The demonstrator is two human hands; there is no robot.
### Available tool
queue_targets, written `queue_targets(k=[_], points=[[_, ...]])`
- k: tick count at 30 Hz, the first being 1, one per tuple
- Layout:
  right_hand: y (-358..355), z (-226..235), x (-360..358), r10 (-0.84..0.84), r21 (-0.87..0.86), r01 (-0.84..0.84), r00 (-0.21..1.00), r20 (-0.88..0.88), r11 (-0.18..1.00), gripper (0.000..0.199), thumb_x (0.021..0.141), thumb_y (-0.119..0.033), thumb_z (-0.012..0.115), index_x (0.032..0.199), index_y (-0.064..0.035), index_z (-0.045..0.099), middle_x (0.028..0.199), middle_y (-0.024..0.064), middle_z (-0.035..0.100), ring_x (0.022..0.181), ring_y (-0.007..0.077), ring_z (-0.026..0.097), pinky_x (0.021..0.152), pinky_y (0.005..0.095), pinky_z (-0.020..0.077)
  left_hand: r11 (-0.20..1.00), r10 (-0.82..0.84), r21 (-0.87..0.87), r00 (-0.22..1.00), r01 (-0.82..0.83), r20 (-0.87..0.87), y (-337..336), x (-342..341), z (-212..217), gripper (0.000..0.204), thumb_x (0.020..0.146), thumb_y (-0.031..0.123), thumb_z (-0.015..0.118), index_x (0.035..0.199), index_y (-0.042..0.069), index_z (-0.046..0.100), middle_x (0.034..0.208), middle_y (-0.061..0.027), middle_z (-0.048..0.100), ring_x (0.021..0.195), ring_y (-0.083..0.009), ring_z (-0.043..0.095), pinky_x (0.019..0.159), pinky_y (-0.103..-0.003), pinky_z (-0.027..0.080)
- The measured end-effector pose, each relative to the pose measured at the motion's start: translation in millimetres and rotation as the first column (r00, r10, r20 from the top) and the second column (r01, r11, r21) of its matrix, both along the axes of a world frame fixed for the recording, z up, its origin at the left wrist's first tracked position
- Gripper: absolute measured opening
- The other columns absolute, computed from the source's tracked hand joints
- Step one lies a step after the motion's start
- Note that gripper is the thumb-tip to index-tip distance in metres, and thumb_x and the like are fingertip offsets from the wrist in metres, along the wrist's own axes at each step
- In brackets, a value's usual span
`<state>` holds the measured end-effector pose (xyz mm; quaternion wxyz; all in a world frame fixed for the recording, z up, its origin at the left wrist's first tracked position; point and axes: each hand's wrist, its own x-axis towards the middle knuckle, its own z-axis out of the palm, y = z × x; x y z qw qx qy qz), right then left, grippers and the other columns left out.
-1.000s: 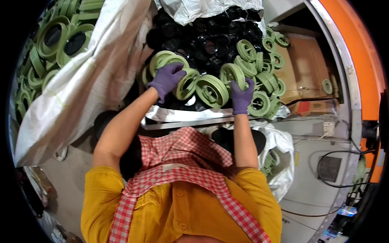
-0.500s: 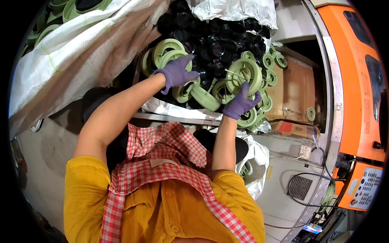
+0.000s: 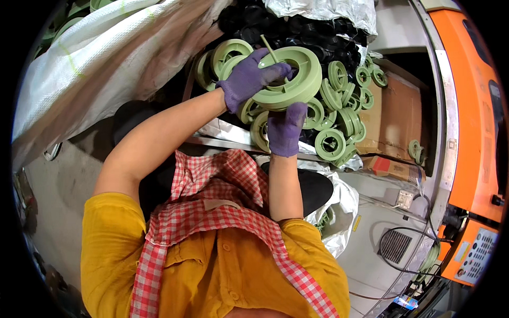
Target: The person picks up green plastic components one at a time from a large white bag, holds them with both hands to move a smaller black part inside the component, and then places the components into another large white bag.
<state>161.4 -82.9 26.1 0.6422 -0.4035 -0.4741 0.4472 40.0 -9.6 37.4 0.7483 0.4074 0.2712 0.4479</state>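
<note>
Your left purple-gloved hand (image 3: 246, 79) lays half-curled fingers across the round pale-green plastic ring (image 3: 308, 77), grip unclear; your right purple-gloved hand (image 3: 285, 130) holds its near rim, fingers hidden, above smaller pale-green plastic rings (image 3: 321, 143). Apparent step: two-handed handling; next likely calls for steady support.

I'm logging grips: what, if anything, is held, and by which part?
The purple-gloved right hand holds a green plastic ring by its near rim. The purple-gloved left hand lies over the centre; its grip is unclear.
</note>
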Motion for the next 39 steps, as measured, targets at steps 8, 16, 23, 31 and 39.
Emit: queue_targets(k=[8,16,23,31,39], points=[[27.6,-7.5,-35.6,-0.251,0.292,0.223,0.966,0.060,0.930,0.070,0.082,-0.040,0.064,0.133,-0.0035,0.033,0.124,0.0118,0.048,0.110,0.0219,0.052,0.095,0.0357,0.0430,0.960,0.158,-0.240,0.986,-0.142,0.047,5.7,7.4,-11.7,0.032,0.081,0.022,0.067,0.101,-0.001,0.059,0.088,-0.0058,0.064,0.076,-0.0102,0.060,0.069,-0.023,0.049],[23.8,-1.9,-36.0,-0.336,0.045,0.336,0.942,-0.003,0.941,0.040,0.090,-0.024,0.055,0.121,-0.0025,0.043,0.098,0.0099,0.060,0.081,0.0189,0.060,0.075,0.0295,0.0512,0.906,0.148,-0.412,0.985,-0.100,0.086,8.3,2.6,-20.6,0.040,0.078,0.035,0.070,0.098,0.001,0.061,0.086,-0.0063,0.063,0.072,-0.0129,0.061,0.063,-0.026,0.051],[-2.6,-14.1,37.7,0.294,0.114,-0.314,0.619,-0.728,0.943,0.039,0.091,-0.030,0.056,0.116,-0.0024,0.047,0.104,0.0097,0.057,0.101,0.0237,0.053,0.085,0.0377,0.0462,0.931,0.346,-0.062,0.923,-0.360,-0.166,30.6,2.8,-44.0,0.044,0.079,0.032,0.070,0.105,0.000,0.057,0.087,-0.0096,0.063,0.072,-0.0155,0.062,0.063,-0.028,0.052],[-56.5,-64.5,131.7,-0.029,-0.216,0.719,0.311,0.950,0.660,0.077,0.063,-0.043,0.075,0.121,-0.0007,0.050,0.116,0.0187,0.057,0.104,0.0320,0.057,0.090,0.0388,0.0433,0.803,0.595,0.552,0.329,-0.224,-0.733,34.4,-1.2,-60.5,0.085,0.070,0.039,0.068,0.137,0.006,0.028,0.137,-0.0272,0.030,0.122,-0.0391,0.039,0.100,-0.041,0.035],[-44.9,-80.7,102.3,0.143,-0.353,0.787,0.327,0.934,0.507,0.066,0.059,-0.026,0.077,0.119,-0.0098,0.054,0.108,0.0176,0.062,0.100,0.0319,0.060,0.087,0.0371,0.0459,0.917,-0.120,0.191,0.699,0.350,-0.705,13.3,5.4,-63.8,0.042,0.079,0.031,0.061,0.108,0.000,0.059,0.098,-0.0148,0.064,0.086,-0.0214,0.061,0.079,-0.031,0.047]])
